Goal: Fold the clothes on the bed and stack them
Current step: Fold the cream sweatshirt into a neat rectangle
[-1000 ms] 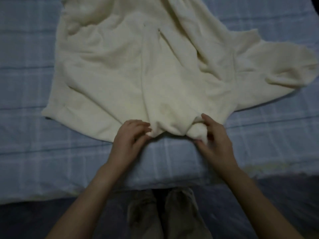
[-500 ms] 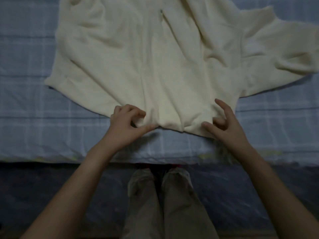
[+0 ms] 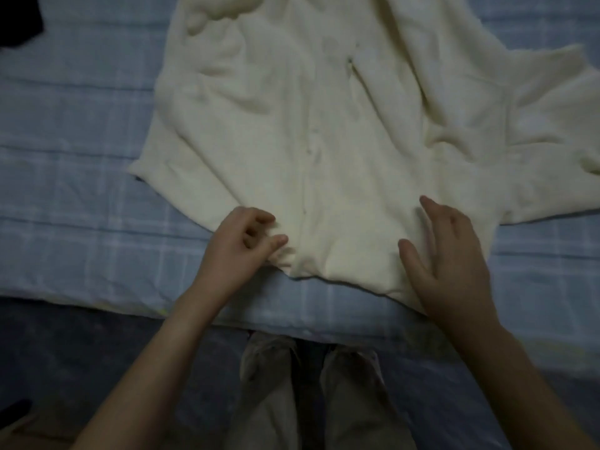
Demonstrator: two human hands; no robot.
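A dark item (image 3: 18, 19) sits at upper left on the plaid bed (image 3: 81, 196). The left hand (image 3: 238, 251) pinches the hem of the cream garment (image 3: 341, 141) at frame centre; the right hand (image 3: 449, 258) lies flat on it, fingers apart.

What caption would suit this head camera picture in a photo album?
Left hand pinching the hem of a cream garment on a blue plaid bed, right hand open on it.
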